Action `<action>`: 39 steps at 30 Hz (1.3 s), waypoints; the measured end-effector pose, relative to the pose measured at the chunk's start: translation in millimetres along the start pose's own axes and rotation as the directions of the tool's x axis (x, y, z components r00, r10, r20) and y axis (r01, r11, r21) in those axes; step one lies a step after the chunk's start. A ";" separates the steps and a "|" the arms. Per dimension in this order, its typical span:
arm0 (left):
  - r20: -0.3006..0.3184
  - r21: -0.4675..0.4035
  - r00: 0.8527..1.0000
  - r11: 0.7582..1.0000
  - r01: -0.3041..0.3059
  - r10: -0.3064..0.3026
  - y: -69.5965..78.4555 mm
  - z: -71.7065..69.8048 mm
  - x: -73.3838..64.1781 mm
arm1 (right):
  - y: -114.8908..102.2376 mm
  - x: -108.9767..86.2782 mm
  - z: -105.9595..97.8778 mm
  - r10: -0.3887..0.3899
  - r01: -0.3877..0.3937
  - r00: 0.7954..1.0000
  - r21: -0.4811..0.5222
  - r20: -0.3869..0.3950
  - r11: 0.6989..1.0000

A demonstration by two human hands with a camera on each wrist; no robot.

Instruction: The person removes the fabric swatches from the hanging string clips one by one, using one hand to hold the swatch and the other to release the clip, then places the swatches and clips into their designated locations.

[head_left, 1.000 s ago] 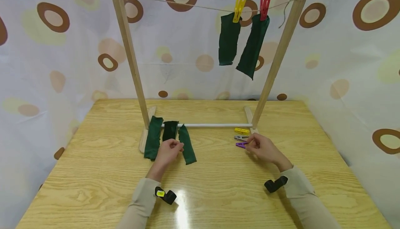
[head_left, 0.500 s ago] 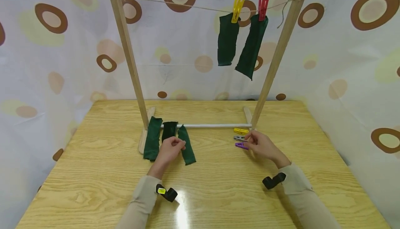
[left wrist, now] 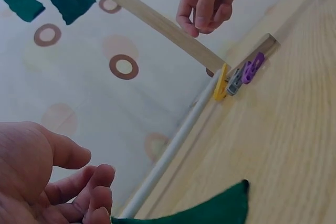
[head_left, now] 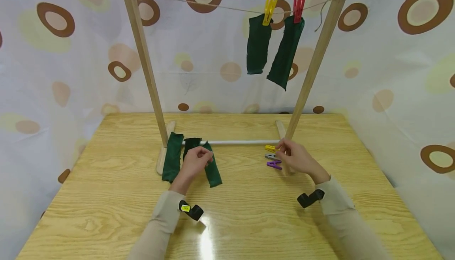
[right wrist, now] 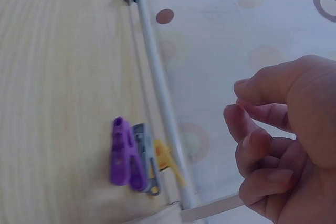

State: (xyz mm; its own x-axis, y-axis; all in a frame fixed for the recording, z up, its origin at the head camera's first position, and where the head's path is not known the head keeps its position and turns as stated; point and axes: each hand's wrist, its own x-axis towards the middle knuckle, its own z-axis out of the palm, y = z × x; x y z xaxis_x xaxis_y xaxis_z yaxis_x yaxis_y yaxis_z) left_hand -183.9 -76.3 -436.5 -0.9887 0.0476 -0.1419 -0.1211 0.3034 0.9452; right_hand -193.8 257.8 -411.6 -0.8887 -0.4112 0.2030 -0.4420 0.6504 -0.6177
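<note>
My left hand (head_left: 194, 162), fingers loosely curled with nothing in them, is over the dark green cloth strips in the head view. The left strip (head_left: 173, 157), the middle strip (head_left: 192, 142) and the right strip (head_left: 213, 171) lie by the rack's left foot; the hand partly hides the middle and right ones. My right hand (head_left: 296, 156), also loosely curled and holding nothing, hovers beside three clothespins: yellow (head_left: 271, 148), grey (head_left: 271, 156) and purple (head_left: 274, 165). In the right wrist view, the purple clothespin (right wrist: 125, 156) lies apart from the right hand (right wrist: 283, 145).
A wooden rack (head_left: 145, 55) with a white crossbar (head_left: 241, 142) stands on the table (head_left: 241, 220). From its string (head_left: 199, 2) hang two green strips (head_left: 258, 47), pinned by a yellow clothespin (head_left: 269, 9) and a red clothespin (head_left: 299, 5). A patterned sheet (head_left: 206, 90) hangs behind.
Both hands have risen a little and moved away from the person. The right hand no longer overlaps the purple clothespin in the head view. The strips and clothespins lie as before.
</note>
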 end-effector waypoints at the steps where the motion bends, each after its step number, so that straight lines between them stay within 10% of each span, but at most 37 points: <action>1: 0.002 -0.006 1.000 1.000 -0.004 0.004 2.8 0.0 0.8 | -2.2 2.3 -2.7 -0.011 0.011 1.000 0.001 -0.009 1.000; 39: 0.054 0.144 0.975 0.964 -0.223 0.217 80.5 -1.1 23.2 | -74.7 41.9 -77.4 -0.158 0.163 0.968 0.008 -0.193 0.987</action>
State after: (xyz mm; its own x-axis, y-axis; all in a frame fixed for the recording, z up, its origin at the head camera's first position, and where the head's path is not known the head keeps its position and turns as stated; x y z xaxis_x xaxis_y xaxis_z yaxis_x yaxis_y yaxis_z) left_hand -216.7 -51.9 -363.4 -0.9853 0.1632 0.0510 0.1161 0.4194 0.9004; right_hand -207.5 241.4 -298.1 -0.8141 -0.3777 0.4411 -0.5799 0.5699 -0.5822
